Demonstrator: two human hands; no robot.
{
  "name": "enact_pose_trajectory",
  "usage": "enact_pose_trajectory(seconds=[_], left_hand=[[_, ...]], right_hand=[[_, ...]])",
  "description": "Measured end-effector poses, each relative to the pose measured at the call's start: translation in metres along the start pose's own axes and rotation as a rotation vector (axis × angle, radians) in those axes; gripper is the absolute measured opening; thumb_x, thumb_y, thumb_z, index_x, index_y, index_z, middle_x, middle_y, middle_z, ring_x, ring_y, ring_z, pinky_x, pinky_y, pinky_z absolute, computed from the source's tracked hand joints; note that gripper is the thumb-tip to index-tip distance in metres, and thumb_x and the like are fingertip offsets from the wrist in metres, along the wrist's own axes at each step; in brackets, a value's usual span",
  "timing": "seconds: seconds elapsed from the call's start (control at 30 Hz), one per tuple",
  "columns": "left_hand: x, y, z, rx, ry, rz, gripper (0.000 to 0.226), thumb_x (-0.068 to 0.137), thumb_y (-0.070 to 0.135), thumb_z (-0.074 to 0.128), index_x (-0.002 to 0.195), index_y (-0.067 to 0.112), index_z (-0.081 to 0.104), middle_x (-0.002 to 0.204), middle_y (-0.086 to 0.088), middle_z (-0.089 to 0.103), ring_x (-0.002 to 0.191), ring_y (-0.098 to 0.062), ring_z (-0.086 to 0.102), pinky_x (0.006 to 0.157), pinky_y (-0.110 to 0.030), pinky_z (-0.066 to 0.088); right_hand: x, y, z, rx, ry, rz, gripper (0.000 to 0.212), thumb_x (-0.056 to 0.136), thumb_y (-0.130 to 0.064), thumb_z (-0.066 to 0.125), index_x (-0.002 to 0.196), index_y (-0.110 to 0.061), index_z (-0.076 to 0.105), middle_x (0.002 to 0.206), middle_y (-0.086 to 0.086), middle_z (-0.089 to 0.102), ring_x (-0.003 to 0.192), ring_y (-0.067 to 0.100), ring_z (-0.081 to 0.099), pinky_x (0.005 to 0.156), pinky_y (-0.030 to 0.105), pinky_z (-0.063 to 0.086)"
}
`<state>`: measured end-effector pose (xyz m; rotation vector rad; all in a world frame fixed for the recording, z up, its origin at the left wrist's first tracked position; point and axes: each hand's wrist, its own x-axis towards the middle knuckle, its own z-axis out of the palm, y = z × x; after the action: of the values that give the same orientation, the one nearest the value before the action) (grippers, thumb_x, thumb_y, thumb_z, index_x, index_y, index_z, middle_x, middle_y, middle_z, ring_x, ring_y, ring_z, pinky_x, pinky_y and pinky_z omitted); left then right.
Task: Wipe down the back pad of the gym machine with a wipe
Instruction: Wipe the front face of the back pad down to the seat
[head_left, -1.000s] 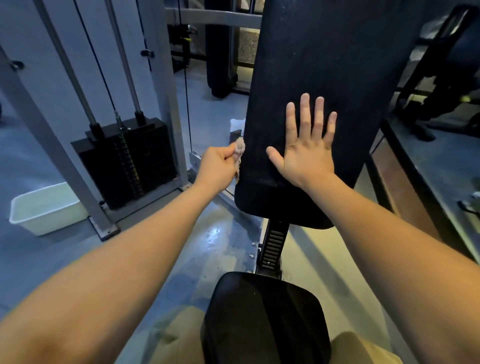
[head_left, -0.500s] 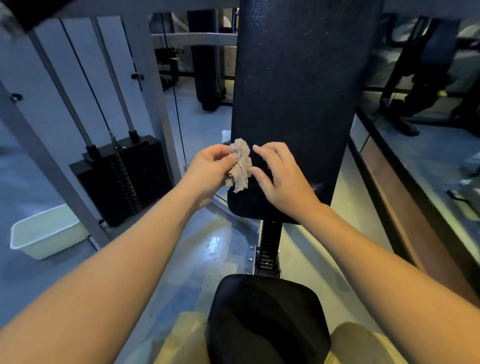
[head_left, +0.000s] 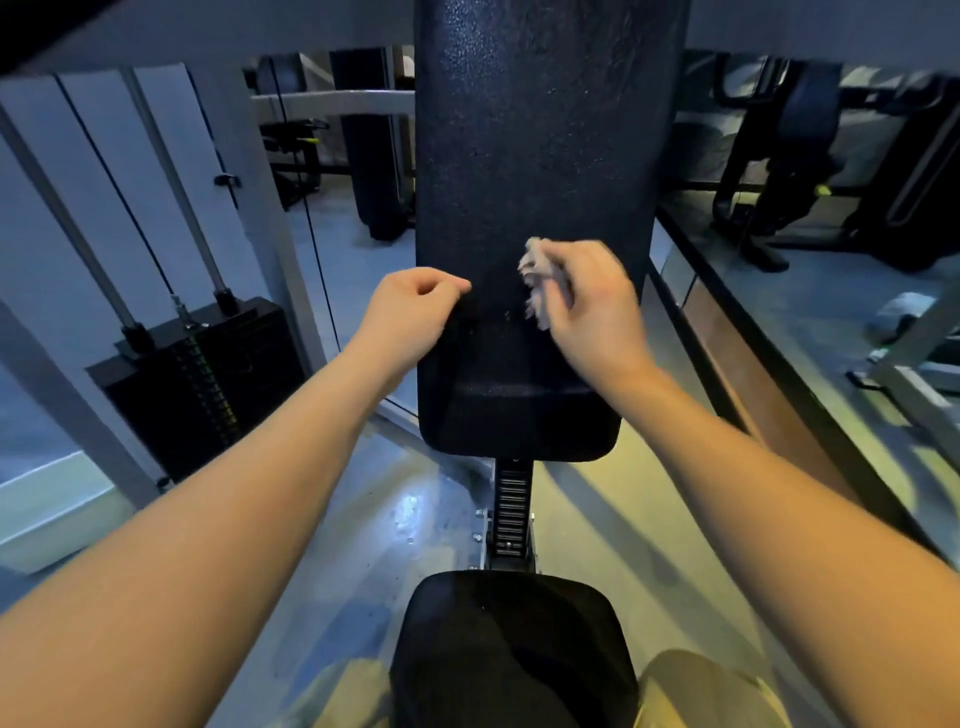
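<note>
Both bare forearms are stretched forward and upward from the lower corners of the view, and they are brought close together in front of the back pad. The black pad stands upright in the middle of the view, above the black seat, and it is carried on a slotted metal post.

The left hand is held at the pad's left edge, with the back of the hand turned up. Its fingers are curled into a loose fist and the thumb is laid against the index finger. Nothing is seen in its grasp, and its knuckles overlap the pad's front near the edge. Whether the pad is actually touched there cannot be told.

The right hand is raised slightly higher, over the lower half of the pad, and it is blurred. Its fingers are bent, and a crumpled pale wipe is pinched between them and the thumb. The wipe hangs out on the hand's left side, in front of the pad's surface. Contact between wipe and pad cannot be made out because of the blur.

A black weight stack with its guide rods is seen on the left, and a white tub is set on the floor beside it.
</note>
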<state>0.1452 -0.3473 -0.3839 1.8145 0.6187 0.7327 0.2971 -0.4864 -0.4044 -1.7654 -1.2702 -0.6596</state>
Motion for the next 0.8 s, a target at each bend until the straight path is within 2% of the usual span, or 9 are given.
enact_pose_trajectory(seconds=[0.07, 0.17, 0.23, 0.27, 0.37, 0.5, 0.57, 0.7, 0.8], left_hand=[[0.01, 0.0, -0.008, 0.275, 0.077, 0.131, 0.033, 0.097, 0.016, 0.053, 0.126, 0.021, 0.067, 0.128, 0.005, 0.062, 0.109, -0.008, 0.059, 0.086, -0.011, 0.045], [0.028, -0.007, -0.017, 0.627, 0.065, 0.302, 0.059, 0.098, 0.02, 0.058, 0.154, 0.015, 0.04, 0.163, -0.001, 0.028, 0.15, -0.019, 0.026, 0.117, -0.029, 0.028], [0.035, -0.013, -0.015, 0.826, 0.004, 0.306, 0.079, 0.099, 0.029, 0.061, 0.162, 0.014, 0.016, 0.17, 0.002, 0.0, 0.156, -0.02, 0.006, 0.121, -0.037, 0.023], [0.037, -0.015, -0.012, 0.893, -0.028, 0.29, 0.087, 0.099, 0.033, 0.062, 0.163, 0.015, 0.006, 0.17, 0.004, -0.011, 0.156, -0.022, 0.009, 0.119, -0.038, 0.029], [0.038, -0.021, 0.0, 0.951, -0.023, 0.265, 0.099, 0.098, 0.03, 0.067, 0.162, 0.015, -0.008, 0.165, 0.007, -0.029, 0.14, -0.026, 0.04, 0.09, -0.032, 0.044], [0.039, -0.022, 0.011, 0.973, 0.049, 0.264, 0.1, 0.096, 0.018, 0.067, 0.161, 0.01, -0.008, 0.165, 0.001, -0.03, 0.136, -0.024, 0.043, 0.079, -0.026, 0.038], [0.039, -0.02, 0.01, 1.013, 0.053, 0.265, 0.099, 0.096, 0.021, 0.067, 0.161, 0.009, -0.007, 0.166, -0.001, -0.029, 0.139, -0.025, 0.041, 0.082, -0.029, 0.042], [0.04, -0.004, 0.005, 1.159, 0.027, 0.253, 0.1, 0.096, 0.029, 0.069, 0.16, 0.002, -0.003, 0.167, -0.012, -0.019, 0.144, -0.028, 0.035, 0.103, -0.036, 0.045], [0.041, 0.007, 0.006, 1.198, 0.007, 0.23, 0.098, 0.094, 0.031, 0.071, 0.158, 0.0, 0.004, 0.167, -0.017, -0.011, 0.138, -0.03, 0.043, 0.098, -0.035, 0.046]], right_hand=[[0.027, 0.018, -0.012, -0.16, 0.134, -0.011, 0.032, 0.094, -0.008, 0.058, 0.124, -0.011, 0.067, 0.114, 0.007, 0.067, 0.108, 0.031, 0.058, 0.099, 0.029, 0.041], [0.057, 0.036, -0.018, -0.35, 0.306, -0.003, 0.031, 0.091, -0.007, 0.057, 0.118, -0.016, 0.07, 0.116, 0.008, 0.064, 0.106, 0.037, 0.054, 0.092, 0.038, 0.042], [0.058, 0.042, -0.011, -0.375, 0.292, -0.031, 0.034, 0.091, -0.003, 0.054, 0.118, -0.017, 0.068, 0.115, 0.012, 0.059, 0.102, 0.035, 0.051, 0.085, 0.041, 0.044], [0.056, 0.045, -0.008, -0.378, 0.269, -0.056, 0.036, 0.092, 0.0, 0.052, 0.121, -0.016, 0.067, 0.114, 0.013, 0.058, 0.1, 0.033, 0.05, 0.084, 0.037, 0.043], [0.055, 0.052, -0.005, -0.389, 0.268, -0.071, 0.035, 0.096, 0.001, 0.053, 0.126, -0.012, 0.065, 0.112, 0.014, 0.059, 0.096, 0.032, 0.051, 0.082, 0.021, 0.031], [0.06, 0.032, 0.015, -0.32, 0.311, 0.04, 0.032, 0.093, 0.001, 0.053, 0.121, -0.009, 0.065, 0.107, 0.016, 0.057, 0.092, 0.033, 0.05, 0.077, 0.027, 0.035], [0.049, 0.024, 0.027, -0.352, 0.202, -0.079, 0.031, 0.091, 0.003, 0.052, 0.118, -0.007, 0.063, 0.105, 0.014, 0.055, 0.091, 0.029, 0.048, 0.073, 0.034, 0.041], [0.059, 0.042, 0.01, -0.476, 0.004, -0.381, 0.026, 0.096, 0.001, 0.049, 0.117, -0.006, 0.062, 0.099, 0.014, 0.053, 0.086, 0.03, 0.048, 0.067, 0.045, 0.047], [0.108, 0.054, -0.017, -0.528, 0.193, -0.272, 0.025, 0.098, -0.003, 0.044, 0.113, -0.007, 0.064, 0.098, 0.017, 0.054, 0.087, 0.035, 0.051, 0.073, 0.046, 0.048]])
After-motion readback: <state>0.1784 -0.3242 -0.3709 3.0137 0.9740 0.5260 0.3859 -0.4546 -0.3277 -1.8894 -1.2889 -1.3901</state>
